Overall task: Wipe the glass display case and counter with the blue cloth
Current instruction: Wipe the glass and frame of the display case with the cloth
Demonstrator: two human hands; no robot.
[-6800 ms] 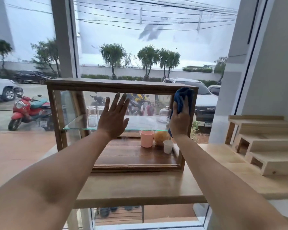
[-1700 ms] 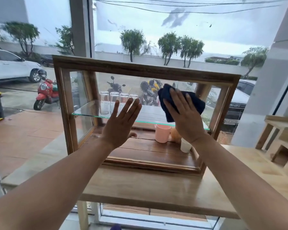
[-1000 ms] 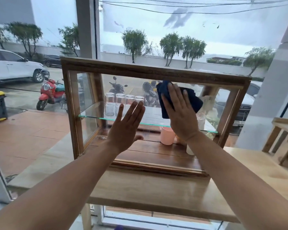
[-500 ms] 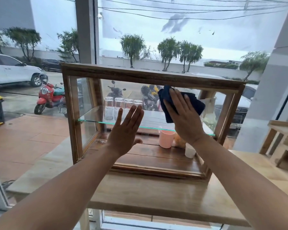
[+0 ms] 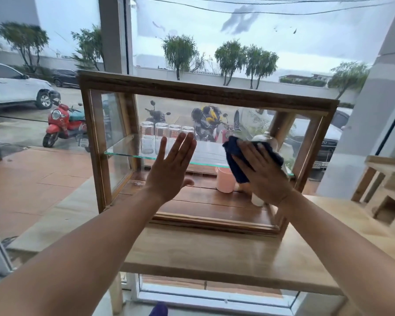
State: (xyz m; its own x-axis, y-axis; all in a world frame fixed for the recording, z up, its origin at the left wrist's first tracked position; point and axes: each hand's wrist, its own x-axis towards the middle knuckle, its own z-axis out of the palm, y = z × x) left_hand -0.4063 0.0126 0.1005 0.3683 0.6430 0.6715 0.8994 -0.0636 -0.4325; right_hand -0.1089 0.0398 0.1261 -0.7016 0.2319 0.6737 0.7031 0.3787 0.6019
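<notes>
A wood-framed glass display case (image 5: 205, 93) stands on a light wooden counter (image 5: 214, 254). My right hand (image 5: 261, 174) lies flat on the dark blue cloth (image 5: 234, 156), pressing it against the right half of the front glass at shelf height. My left hand (image 5: 171, 169) rests open, fingers together and pointing up, against the middle of the front glass. Inside, several clear glasses (image 5: 160, 133) sit on the glass shelf (image 5: 123, 151), and a pink cup (image 5: 225, 182) stands on the wooden floor of the case.
A small white cup (image 5: 257, 199) stands behind my right wrist inside the case. Light wooden stepped shelving (image 5: 388, 195) occupies the counter's right end. A large window with a white post (image 5: 113, 35) rises behind the case; scooters and cars are parked outside.
My right hand has slid the cloth down the glass, from near the top rail to shelf height. My left hand has stayed pressed at the same spot on the glass.
</notes>
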